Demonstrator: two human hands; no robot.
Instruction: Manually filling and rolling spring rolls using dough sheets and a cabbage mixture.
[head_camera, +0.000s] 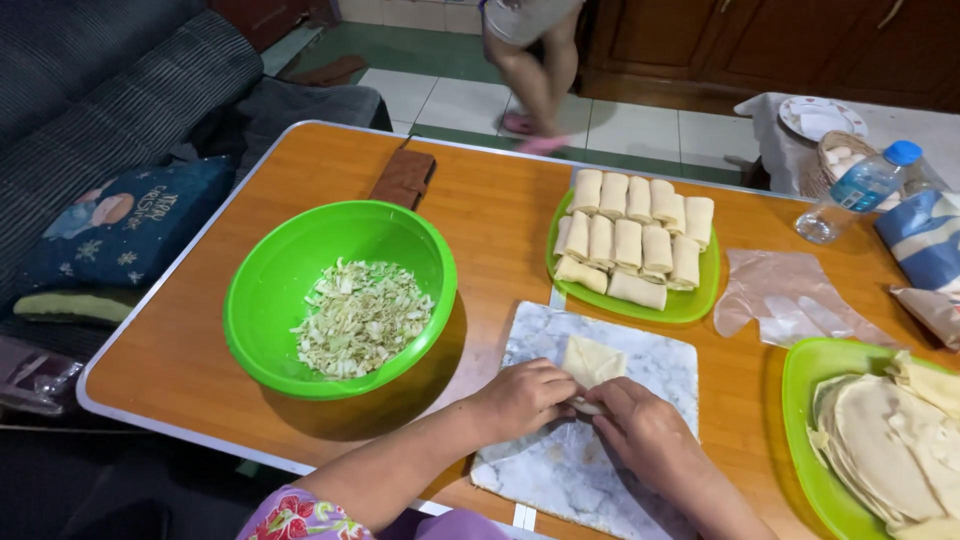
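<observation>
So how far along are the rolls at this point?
A batch of finished rolls is stacked on the green plate. Both hands, left hand and right hand, are folding one wrapper on the marble board. Cabbage filling remains in the green bowl, and a stack of unused wrappers waits.

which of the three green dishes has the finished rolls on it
The green plate at the table's far side, behind the marble board. The green bowl holds shredded cabbage; the right-hand green tray holds flat wrappers.
</observation>
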